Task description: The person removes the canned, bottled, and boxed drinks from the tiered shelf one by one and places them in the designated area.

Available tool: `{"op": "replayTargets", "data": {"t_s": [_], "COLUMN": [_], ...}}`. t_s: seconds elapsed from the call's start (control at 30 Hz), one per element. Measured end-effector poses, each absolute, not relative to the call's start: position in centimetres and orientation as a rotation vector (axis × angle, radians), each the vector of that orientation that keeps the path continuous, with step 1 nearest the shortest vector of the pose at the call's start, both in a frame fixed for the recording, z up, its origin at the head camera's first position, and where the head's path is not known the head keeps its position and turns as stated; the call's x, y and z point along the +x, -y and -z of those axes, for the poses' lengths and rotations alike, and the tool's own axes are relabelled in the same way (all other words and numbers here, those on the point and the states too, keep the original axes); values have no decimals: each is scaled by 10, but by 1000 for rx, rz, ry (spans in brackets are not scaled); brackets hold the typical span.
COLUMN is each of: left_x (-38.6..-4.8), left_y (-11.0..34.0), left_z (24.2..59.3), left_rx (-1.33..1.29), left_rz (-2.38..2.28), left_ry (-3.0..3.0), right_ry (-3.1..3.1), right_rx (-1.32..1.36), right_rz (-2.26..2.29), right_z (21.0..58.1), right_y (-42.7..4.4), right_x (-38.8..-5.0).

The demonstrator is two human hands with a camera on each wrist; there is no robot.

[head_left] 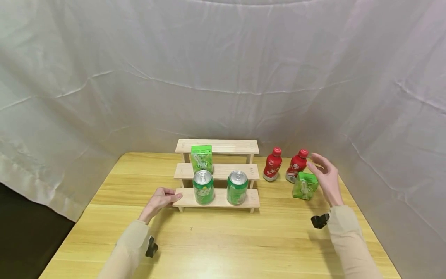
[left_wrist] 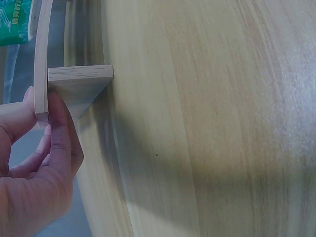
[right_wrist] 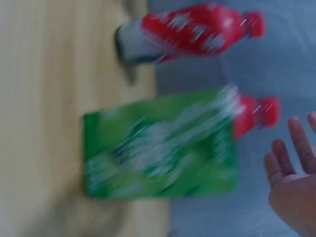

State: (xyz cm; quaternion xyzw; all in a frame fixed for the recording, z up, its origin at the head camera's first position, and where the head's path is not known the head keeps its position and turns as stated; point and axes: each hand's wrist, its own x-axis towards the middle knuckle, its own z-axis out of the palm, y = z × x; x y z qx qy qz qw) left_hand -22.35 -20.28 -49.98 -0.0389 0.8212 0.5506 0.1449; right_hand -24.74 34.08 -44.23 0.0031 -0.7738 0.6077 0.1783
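Well, at lower centre I see the left hand [head_left: 161,199] pinching the wooden rack [head_left: 220,197]; any tug could topple its cans [head_left: 237,190]. At frame right, the right hand [head_left: 327,176] hovers empty, fingers parted, beside the green carton [head_left: 305,187]; a sweep might tip the red bottle [head_left: 295,166] behind.

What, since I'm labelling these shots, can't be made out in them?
Right wrist view: small print on the green carton, blurred.
Right wrist view: most of the rear red bottle, hidden by that carton.
Right wrist view: part of the right hand, cut off by the right edge.
Head view: base of the shelf carton, hidden by the left can.
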Motion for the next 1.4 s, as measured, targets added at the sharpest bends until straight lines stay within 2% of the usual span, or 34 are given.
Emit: {"op": "replayTargets", "data": {"t_s": [0.37,0.6,0.93,1.17,1.4], "left_x": [-224,-223,-223,-223,-222], "left_y": [203,203,204,205,204], "left_z": [500,497,498,498,499], "left_rx": [-99,-112,-96,-128,-123], "left_rz": [-1594,-1596,-1610,-1596,-1599], "left_ry": [-2361,-2346,-2325,-2311,-2311], "right_ry": [2443,2563,2626,2640,2654], "right_rx": [182,308,451,514,543], "right_rz": [-1634,-1683,-1858,-1946,-2018], "right_z": [376,352,345,356,365], "right_y": [-284,-239,-169,-115,-82], "right_x": [-251,-262,-280,-287,-290]}}
